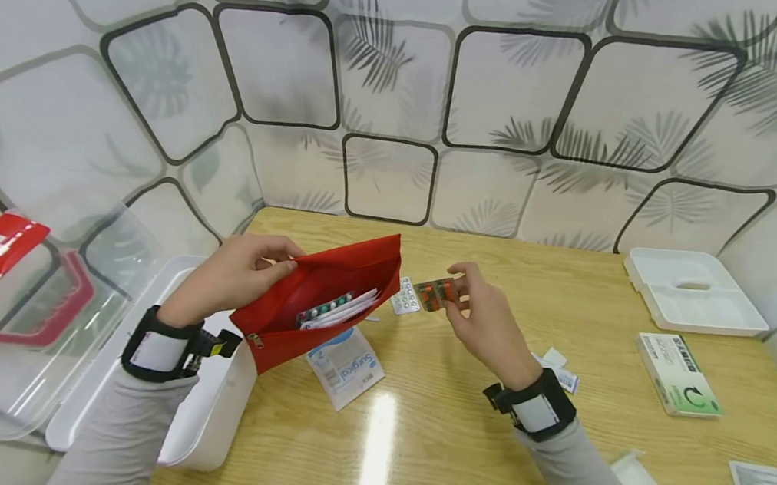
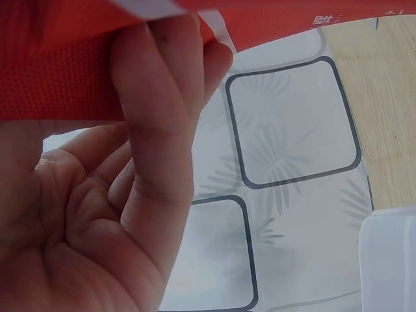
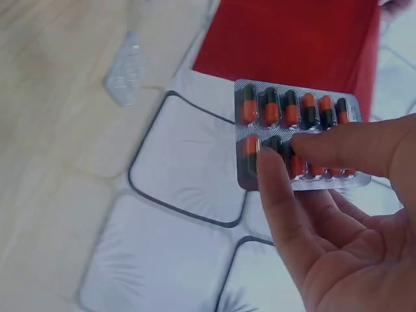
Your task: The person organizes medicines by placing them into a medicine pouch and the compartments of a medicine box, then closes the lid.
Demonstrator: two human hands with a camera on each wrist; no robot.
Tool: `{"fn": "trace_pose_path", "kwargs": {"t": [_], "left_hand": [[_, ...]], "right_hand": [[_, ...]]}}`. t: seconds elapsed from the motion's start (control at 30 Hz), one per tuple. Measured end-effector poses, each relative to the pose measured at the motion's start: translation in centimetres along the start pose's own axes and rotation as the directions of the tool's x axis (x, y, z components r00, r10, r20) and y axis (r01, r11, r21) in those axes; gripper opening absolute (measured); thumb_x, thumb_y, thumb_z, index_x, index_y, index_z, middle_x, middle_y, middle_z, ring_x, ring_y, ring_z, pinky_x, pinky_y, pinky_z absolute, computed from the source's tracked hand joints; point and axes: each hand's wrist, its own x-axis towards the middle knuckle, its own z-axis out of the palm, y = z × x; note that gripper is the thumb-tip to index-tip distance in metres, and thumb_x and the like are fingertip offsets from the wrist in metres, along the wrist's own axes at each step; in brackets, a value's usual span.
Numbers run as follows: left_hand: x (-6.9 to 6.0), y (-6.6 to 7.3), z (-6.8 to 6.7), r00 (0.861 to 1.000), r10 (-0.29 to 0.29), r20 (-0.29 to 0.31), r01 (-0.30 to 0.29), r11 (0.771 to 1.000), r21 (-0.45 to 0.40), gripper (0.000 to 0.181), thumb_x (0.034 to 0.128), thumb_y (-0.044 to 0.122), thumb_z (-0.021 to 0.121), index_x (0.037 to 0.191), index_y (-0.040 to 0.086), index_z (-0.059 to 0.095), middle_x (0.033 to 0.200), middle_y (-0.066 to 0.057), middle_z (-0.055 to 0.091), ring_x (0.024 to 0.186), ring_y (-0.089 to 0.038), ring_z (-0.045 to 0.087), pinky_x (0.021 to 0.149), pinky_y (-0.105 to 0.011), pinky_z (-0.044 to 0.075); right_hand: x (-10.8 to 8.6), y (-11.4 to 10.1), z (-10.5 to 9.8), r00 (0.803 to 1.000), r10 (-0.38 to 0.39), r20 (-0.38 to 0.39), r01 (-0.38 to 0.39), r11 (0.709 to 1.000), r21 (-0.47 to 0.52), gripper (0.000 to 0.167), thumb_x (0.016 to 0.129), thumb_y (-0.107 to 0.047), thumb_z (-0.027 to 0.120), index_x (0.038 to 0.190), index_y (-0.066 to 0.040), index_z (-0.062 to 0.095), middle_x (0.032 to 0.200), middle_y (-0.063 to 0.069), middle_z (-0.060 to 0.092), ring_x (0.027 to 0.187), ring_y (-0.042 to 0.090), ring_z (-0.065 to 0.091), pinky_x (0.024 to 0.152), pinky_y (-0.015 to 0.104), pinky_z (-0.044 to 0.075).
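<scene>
My left hand (image 1: 235, 277) pinches the upper edge of a red zip pouch (image 1: 356, 264), which gapes toward me. Inside the pouch lie a green-capsule blister strip (image 1: 328, 307) and white packets (image 1: 346, 312). In the left wrist view the fingers of my left hand (image 2: 156, 130) bend at the red fabric. To the right of the pouch, my right hand (image 1: 491, 322) pinches a blister pack of orange and black capsules (image 1: 435, 294). The right wrist view shows thumb and fingers of that hand (image 3: 351, 214) on the capsule pack (image 3: 292, 104). A silver blister pack (image 1: 405, 296) lies between pouch and hand.
A surgical packet (image 1: 347, 365) lies below the pouch. At left stands a white box (image 1: 225, 403) with a clear lid (image 1: 106, 259). On the right are a white tray (image 1: 698, 296), a green and white carton (image 1: 677, 375) and small packets (image 1: 563, 377); another packet (image 1: 756, 474) lies near the front.
</scene>
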Motion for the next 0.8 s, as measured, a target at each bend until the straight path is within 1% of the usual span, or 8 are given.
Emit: {"fn": "trace_pose_path", "kwargs": {"t": [0.07, 0.17, 0.23, 0.3, 0.4, 0.63, 0.7, 0.8], "left_hand": [[0.1, 0.1, 0.0, 1.0, -0.001, 0.001, 0.001, 1.0, -0.002, 0.019, 0.1002, 0.012, 0.06, 0.114, 0.012, 0.074, 0.112, -0.01, 0.074, 0.107, -0.028, 0.067, 0.09, -0.052, 0.053], [0.2, 0.1, 0.1, 1.0, 0.003, 0.004, -0.003, 1.0, -0.009, 0.019, 0.1003, 0.012, 0.061, 0.114, 0.012, 0.074, 0.112, -0.009, 0.074, 0.107, -0.027, 0.067, 0.09, -0.052, 0.054], [0.2, 0.2, 0.2, 1.0, 0.012, 0.004, -0.012, 1.0, -0.012, 0.019, 0.1003, 0.012, 0.061, 0.114, 0.012, 0.074, 0.112, -0.009, 0.074, 0.107, -0.027, 0.067, 0.089, -0.051, 0.054], [0.3, 0.2, 0.3, 1.0, 0.022, 0.006, -0.022, 1.0, -0.014, 0.019, 0.1, 0.011, 0.061, 0.114, 0.012, 0.074, 0.112, -0.008, 0.075, 0.106, -0.027, 0.068, 0.089, -0.05, 0.054], [0.4, 0.4, 0.4, 0.999, 0.033, 0.008, -0.033, 0.999, -0.005, 0.019, 0.0997, 0.01, 0.061, 0.114, 0.01, 0.074, 0.111, -0.009, 0.075, 0.105, -0.027, 0.069, 0.088, -0.05, 0.055], [0.4, 0.7, 0.7, 0.998, 0.046, 0.029, -0.046, 0.999, -0.01, 0.019, 0.1, 0.01, 0.061, 0.114, 0.01, 0.075, 0.11, -0.008, 0.075, 0.102, -0.024, 0.069, 0.089, -0.048, 0.055], [0.3, 0.8, 0.8, 0.998, 0.048, 0.034, -0.048, 0.999, -0.013, 0.019, 0.1003, 0.011, 0.061, 0.114, 0.01, 0.075, 0.11, -0.007, 0.076, 0.101, -0.023, 0.069, 0.087, -0.046, 0.055], [0.2, 1.0, 0.8, 0.998, 0.046, 0.036, -0.046, 0.999, -0.011, 0.019, 0.1004, 0.011, 0.061, 0.114, 0.011, 0.074, 0.109, -0.007, 0.076, 0.099, -0.022, 0.068, 0.086, -0.045, 0.054]], "right_hand": [[0.0, -0.9, -0.5, 0.999, -0.04, -0.031, 0.04, 0.999, -0.001, 0.038, 0.092, 0.001, 0.069, 0.126, -0.004, 0.054, 0.107, 0.011, 0.072, 0.094, 0.024, 0.072, 0.08, 0.037, 0.06], [0.0, -2.3, -1.0, 0.987, -0.142, -0.075, 0.141, 0.99, -0.009, 0.027, 0.091, 0.001, 0.071, 0.115, -0.006, 0.061, 0.106, 0.008, 0.071, 0.096, 0.02, 0.071, 0.08, 0.034, 0.06], [0.0, -3.3, -1.3, 0.971, -0.219, -0.093, 0.219, 0.976, -0.016, 0.023, 0.091, 0.001, 0.072, 0.111, -0.007, 0.066, 0.105, 0.006, 0.071, 0.095, 0.018, 0.07, 0.08, 0.033, 0.06], [0.0, -4.1, -1.5, 0.952, -0.287, -0.101, 0.287, 0.958, -0.018, 0.023, 0.091, 0.001, 0.072, 0.112, -0.008, 0.069, 0.106, 0.004, 0.071, 0.096, 0.017, 0.068, 0.08, 0.033, 0.059], [0.1, -5.0, -1.7, 0.928, -0.36, -0.098, 0.36, 0.933, -0.017, 0.024, 0.092, -0.001, 0.072, 0.114, -0.01, 0.072, 0.108, 0.002, 0.072, 0.096, 0.015, 0.065, 0.081, 0.034, 0.058], [0.9, -6.5, -1.5, 0.892, -0.448, -0.054, 0.449, 0.893, 0.003, 0.026, 0.093, -0.004, 0.073, 0.118, -0.01, 0.073, 0.11, 0.001, 0.073, 0.099, 0.013, 0.067, 0.081, 0.031, 0.057], [1.1, -6.9, -1.3, 0.888, -0.458, -0.039, 0.459, 0.888, 0.014, 0.026, 0.093, -0.004, 0.073, 0.118, -0.009, 0.074, 0.111, 0.002, 0.074, 0.099, 0.013, 0.069, 0.082, 0.031, 0.058], [1.4, -7.4, -1.0, 0.89, -0.457, -0.01, 0.457, 0.889, 0.03, 0.028, 0.093, -0.002, 0.071, 0.12, -0.007, 0.073, 0.113, 0.004, 0.074, 0.099, 0.013, 0.069, 0.082, 0.03, 0.058]]}}
